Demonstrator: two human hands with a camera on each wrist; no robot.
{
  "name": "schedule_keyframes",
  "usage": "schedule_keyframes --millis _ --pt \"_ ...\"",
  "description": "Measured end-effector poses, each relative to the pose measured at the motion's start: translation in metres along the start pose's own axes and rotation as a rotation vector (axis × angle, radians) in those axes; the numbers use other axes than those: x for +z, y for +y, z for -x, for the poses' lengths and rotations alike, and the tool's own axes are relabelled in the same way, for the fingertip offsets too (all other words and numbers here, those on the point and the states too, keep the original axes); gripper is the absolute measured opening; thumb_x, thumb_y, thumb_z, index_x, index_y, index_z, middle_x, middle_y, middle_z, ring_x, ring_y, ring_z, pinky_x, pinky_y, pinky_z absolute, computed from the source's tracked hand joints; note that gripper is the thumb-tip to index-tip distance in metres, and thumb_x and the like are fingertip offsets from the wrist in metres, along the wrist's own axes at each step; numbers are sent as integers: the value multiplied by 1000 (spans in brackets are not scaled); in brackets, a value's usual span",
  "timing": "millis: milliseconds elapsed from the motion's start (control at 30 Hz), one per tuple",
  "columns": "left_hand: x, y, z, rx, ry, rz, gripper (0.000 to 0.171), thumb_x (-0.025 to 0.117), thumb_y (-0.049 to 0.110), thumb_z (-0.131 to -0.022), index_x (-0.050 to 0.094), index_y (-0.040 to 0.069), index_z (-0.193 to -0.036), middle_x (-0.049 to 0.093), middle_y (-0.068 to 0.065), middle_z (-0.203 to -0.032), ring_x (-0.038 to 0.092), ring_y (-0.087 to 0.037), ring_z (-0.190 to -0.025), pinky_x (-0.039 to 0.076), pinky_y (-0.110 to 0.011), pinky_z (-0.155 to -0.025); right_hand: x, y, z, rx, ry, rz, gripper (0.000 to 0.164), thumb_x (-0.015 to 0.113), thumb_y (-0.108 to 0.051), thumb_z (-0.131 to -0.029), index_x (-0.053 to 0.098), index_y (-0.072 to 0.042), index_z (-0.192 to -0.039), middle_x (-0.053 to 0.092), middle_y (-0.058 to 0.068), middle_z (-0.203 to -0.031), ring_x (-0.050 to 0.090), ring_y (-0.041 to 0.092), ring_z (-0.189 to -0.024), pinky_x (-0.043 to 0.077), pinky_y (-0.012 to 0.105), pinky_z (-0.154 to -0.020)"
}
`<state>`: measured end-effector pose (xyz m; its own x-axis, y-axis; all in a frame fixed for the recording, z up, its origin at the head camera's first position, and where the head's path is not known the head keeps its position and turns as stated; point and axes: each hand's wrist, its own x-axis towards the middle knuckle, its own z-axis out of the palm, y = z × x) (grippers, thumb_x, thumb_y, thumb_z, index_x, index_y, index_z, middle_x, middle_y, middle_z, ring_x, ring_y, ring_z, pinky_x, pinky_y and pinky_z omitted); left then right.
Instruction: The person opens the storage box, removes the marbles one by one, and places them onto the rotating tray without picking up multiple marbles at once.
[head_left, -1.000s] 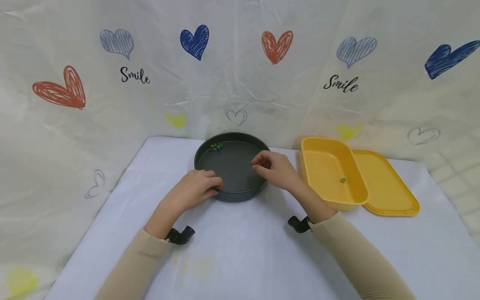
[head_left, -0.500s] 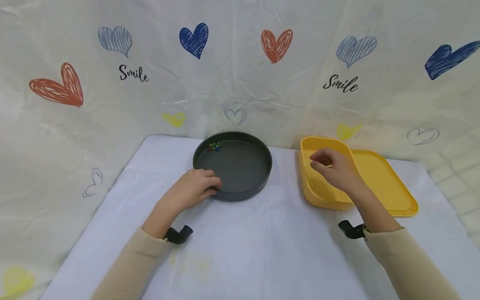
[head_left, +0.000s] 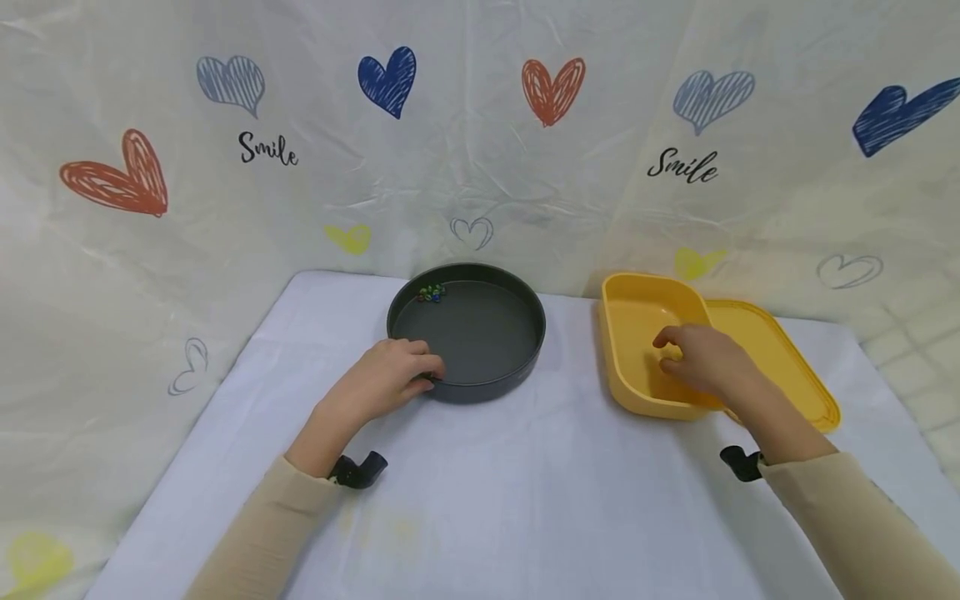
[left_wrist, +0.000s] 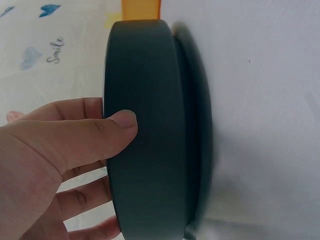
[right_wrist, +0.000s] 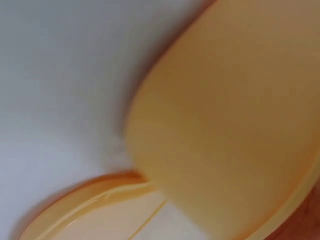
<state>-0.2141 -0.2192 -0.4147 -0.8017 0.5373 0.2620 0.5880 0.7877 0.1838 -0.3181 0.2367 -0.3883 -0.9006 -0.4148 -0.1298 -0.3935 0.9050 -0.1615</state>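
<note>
My left hand point(head_left: 386, 375) grips the near-left rim of a round dark baking pan point(head_left: 480, 333). In the left wrist view its thumb point(left_wrist: 117, 130) presses the outer wall while the other fingers go over the rim. A small cluster of green, blue and red marbles point(head_left: 431, 293) lies inside the pan at the far left. Over the yellow plastic box point(head_left: 626, 350) hovers my right hand point(head_left: 705, 362), thumb and index finger apart, nothing visible between them. It covers part of the box floor. Blurred, the box wall point(right_wrist: 215, 125) fills most of the right wrist view.
A yellow lid point(head_left: 772, 358) lies flat at the right of the box, partly behind it. White cloth point(head_left: 510, 492) covers the table. Behind stands a pale sheet point(head_left: 465, 167) printed with hearts and "Smile".
My right hand has gone from above the pan rightward to the box, then lower into it, and its thumb and index finger have spread. The left hand keeps its hold on the pan.
</note>
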Motion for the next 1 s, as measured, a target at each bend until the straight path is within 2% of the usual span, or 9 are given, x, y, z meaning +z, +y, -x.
schedule_keyframes --millis 133,367,567,800,1000 --pt "0 0 1 -2 -1 2 19 81 11 -83 72 23 -95 63 8 -88 63 -16 -81 50 -36 -76 3 4 1 -7 -8 46 30 64 -11 -88 66 -1 -116 65 19 -100 56 32 -83 48 53 -80" --pt "-1 1 1 -4 -3 8 19 81 10 -83 73 22 -96 63 7 -88 64 -15 -81 51 -34 -75 9 5 2 -27 -49 70 30 59 -6 -89 64 -3 -118 64 19 -100 56 30 -81 49 50 -77" --pt "0 1 1 -8 -5 7 19 81 11 -84 73 21 -97 63 7 -89 64 -16 -81 51 -34 -75 11 5 1 -62 -37 128 29 59 -4 -87 65 -3 -115 62 14 -90 54 27 -75 49 44 -72" --pt "2 1 1 -12 -13 4 18 80 11 -84 73 22 -97 63 7 -89 64 -16 -82 51 -34 -76 16 5 -3 -76 -31 124 26 52 -2 -89 65 -3 -112 64 13 -87 55 28 -75 49 45 -72" --pt "-1 1 1 -6 -5 -4 19 80 11 -84 73 22 -97 63 7 -89 64 -16 -81 51 -34 -76 20 4 -5 -95 18 108 20 58 0 -88 67 -3 -106 65 14 -90 57 29 -79 51 49 -76"
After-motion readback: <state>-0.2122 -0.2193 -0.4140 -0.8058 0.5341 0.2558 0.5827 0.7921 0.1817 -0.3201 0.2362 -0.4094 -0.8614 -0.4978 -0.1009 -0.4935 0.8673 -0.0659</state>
